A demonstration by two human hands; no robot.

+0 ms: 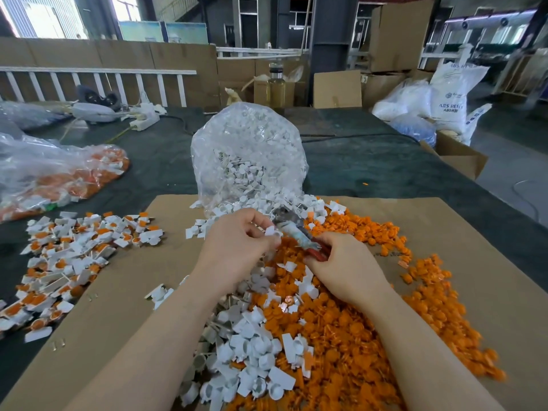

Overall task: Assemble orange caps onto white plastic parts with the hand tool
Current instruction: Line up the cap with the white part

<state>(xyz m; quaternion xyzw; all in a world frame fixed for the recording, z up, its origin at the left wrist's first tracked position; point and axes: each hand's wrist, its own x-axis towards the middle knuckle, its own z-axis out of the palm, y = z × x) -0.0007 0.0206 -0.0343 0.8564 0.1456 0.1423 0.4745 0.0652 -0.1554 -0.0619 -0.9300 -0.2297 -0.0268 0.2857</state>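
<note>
My left hand [237, 241] pinches a small white plastic part [271, 231] at the jaws of the hand tool [292, 229], a pair of pliers with red handles. My right hand [344, 262] grips those handles. Both hands hover over a heap of orange caps [355, 321] on the right and loose white parts [252, 360] in the middle, all on a cardboard sheet [118, 307]. Whether an orange cap sits in the jaws is hidden by my fingers.
A clear bag of white parts [249, 155] stands behind my hands. Assembled white-and-orange pieces [68, 256] lie at the left, with a bag of more [59, 176] beyond. Cardboard boxes [462, 158] and white sacks [444, 99] stand off the table's right edge.
</note>
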